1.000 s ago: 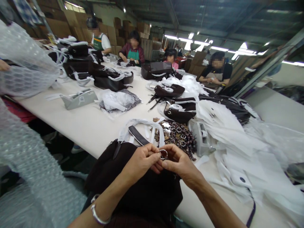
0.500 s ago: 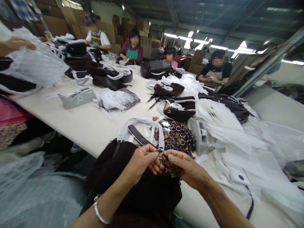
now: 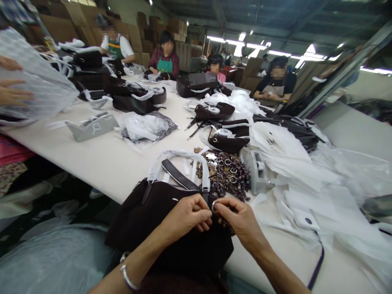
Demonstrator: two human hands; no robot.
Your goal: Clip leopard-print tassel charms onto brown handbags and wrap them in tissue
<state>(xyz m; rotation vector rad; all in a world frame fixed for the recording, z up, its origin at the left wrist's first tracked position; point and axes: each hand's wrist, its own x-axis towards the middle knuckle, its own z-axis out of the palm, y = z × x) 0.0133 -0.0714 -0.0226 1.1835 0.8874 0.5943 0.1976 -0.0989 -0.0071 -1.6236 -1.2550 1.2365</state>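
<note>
A dark brown handbag (image 3: 171, 228) sits in front of me at the table's edge, its handles (image 3: 177, 154) wrapped in white. Above its right part, my right hand (image 3: 237, 214) pinches the silver ring (image 3: 214, 205) of a bag charm; the patterned charm (image 3: 226, 224) hangs partly hidden beneath the fingers. Close to the ring, my left hand (image 3: 191, 214) is closed, thumb against forefinger, over the bag's upper edge. Whatever it pinches is too small to make out. Just beyond the bag lies a heap of similar charms (image 3: 226, 167) with silver rings.
Grey tape dispensers (image 3: 257, 169) (image 3: 93, 127) stand on the white table (image 3: 73, 159). White wrapping sheets (image 3: 281, 151) cover the right side. Several dark handbags (image 3: 134, 98) lie farther back. Co-workers sit across the table; at left, another person's hands (image 3: 12, 87) handle bubble wrap (image 3: 39, 77).
Both hands have shifted slightly lower. The ring has come away from my left fingers and is now in my right hand. At left, the other person's bubble wrap has moved.
</note>
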